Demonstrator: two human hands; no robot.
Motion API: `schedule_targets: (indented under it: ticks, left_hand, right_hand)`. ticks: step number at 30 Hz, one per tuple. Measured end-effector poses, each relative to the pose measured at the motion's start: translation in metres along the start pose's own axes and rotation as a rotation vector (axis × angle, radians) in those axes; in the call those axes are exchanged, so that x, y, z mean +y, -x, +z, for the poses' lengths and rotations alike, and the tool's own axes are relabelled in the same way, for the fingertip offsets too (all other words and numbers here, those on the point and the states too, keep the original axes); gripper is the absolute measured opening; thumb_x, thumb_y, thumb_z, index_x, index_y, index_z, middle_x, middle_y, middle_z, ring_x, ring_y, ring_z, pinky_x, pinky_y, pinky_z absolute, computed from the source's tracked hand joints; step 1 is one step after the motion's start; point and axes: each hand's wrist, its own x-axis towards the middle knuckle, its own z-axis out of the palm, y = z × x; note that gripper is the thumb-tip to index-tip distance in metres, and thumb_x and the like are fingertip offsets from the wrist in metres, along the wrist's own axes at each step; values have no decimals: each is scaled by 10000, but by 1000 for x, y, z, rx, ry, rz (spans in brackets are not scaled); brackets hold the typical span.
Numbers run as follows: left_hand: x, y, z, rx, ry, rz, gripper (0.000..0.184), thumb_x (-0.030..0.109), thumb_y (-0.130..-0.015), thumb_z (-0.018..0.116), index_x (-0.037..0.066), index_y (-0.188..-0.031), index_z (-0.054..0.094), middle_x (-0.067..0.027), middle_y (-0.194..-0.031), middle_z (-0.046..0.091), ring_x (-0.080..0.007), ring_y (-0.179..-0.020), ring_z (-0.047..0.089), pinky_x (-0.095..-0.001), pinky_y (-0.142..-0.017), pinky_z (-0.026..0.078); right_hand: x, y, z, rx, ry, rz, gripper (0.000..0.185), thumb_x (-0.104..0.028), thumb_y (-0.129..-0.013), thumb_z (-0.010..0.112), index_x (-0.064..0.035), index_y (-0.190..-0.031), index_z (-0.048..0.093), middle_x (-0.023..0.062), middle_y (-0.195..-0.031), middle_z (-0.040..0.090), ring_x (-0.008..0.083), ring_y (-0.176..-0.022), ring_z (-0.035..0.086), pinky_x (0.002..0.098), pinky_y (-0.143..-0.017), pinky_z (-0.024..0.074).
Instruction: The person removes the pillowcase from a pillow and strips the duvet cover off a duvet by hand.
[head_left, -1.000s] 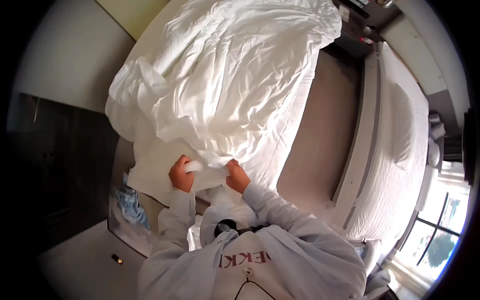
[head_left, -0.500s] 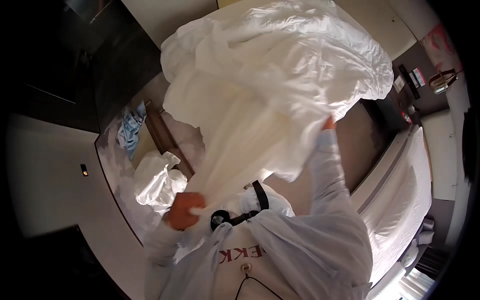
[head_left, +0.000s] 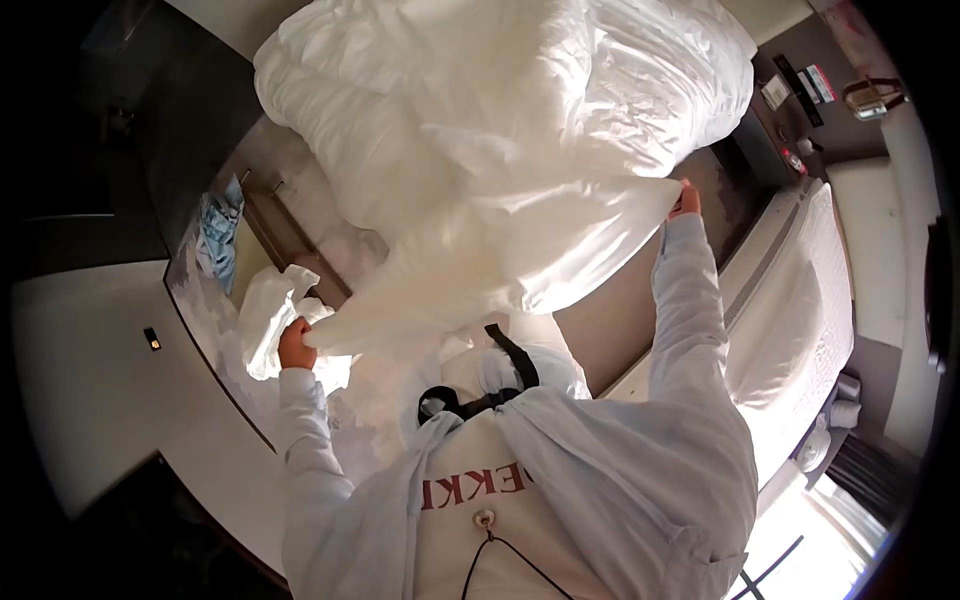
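Note:
A large white sheet point(head_left: 480, 200) is stretched in the air between my two hands, its far part bunched in folds over the bed. My left hand point(head_left: 297, 345), at the lower left, is closed on one corner. Further up on the right, my right hand point(head_left: 685, 201) grips another corner at its edge. Both arms are spread wide, and the sheet's near edge hangs between them in front of my body. The fingertips are partly hidden in the cloth.
Behind my left hand lies a crumpled white bundle point(head_left: 268, 315) on the floor, with blue cloth point(head_left: 220, 232) beyond it. A long light-covered bed or couch point(head_left: 800, 340) runs along the right. At the upper right, a dark shelf point(head_left: 780, 120) holds small items.
My hands have gone from close together to far apart, each keeping hold of the white cloth. The sheet has been lifted and spread, and the view has turned, bringing the floor bundle into sight.

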Motion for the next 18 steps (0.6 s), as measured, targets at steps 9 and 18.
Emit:
schedule_targets:
  ticks: [9,18]
  left_hand:
    - [270,-38,197,-377,-126,280,799,361,-548,696,63,-1215,373,-142,-1246,369,-310,-1160,334,-438,-953,259]
    - [305,-83,273,-199,135,-372,457,212,-599,675,87,-1023,559,-131,-869,619,-317,-815,579,-384,-705,472]
  right_hand:
    - [-9,-164,35,-415,-62,229,89,-97,-783,483,-59,-850,527,3,-544,418,122,-487,409,247,-442,359]
    - [-7,-165,56,-617,1164,-961,331,-180,-767,562,-50,-1055,465,116,-954,528,251,-930,484,366,-781,383]
